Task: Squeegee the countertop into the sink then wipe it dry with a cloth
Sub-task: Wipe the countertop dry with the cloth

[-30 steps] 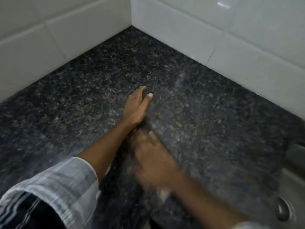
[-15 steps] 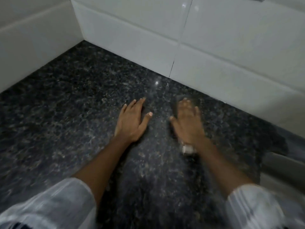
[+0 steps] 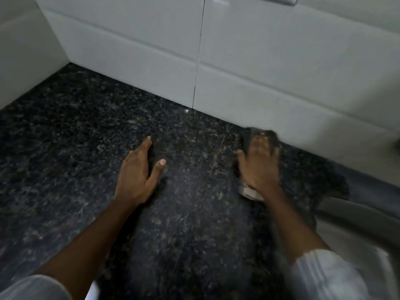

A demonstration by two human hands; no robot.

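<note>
The black speckled granite countertop (image 3: 86,148) fills the view. My left hand (image 3: 138,172) rests flat on it near the middle, fingers straight and thumb spread. My right hand (image 3: 258,165) presses flat on a dark grey cloth (image 3: 260,133) close to the back wall; the cloth shows past my fingertips, and a pale tag of it (image 3: 249,192) sticks out by my wrist. The hand and cloth are blurred. The grey sink rim (image 3: 357,215) lies to the right of my right forearm.
White tiled walls (image 3: 259,61) meet the counter at the back and on the left, forming a corner at far left. The counter's cut edge curves around the sink at the right.
My right hand has slid the cloth away from me and to the right, up to the back wall. My left hand has stayed flat in place. The view has swung right.
</note>
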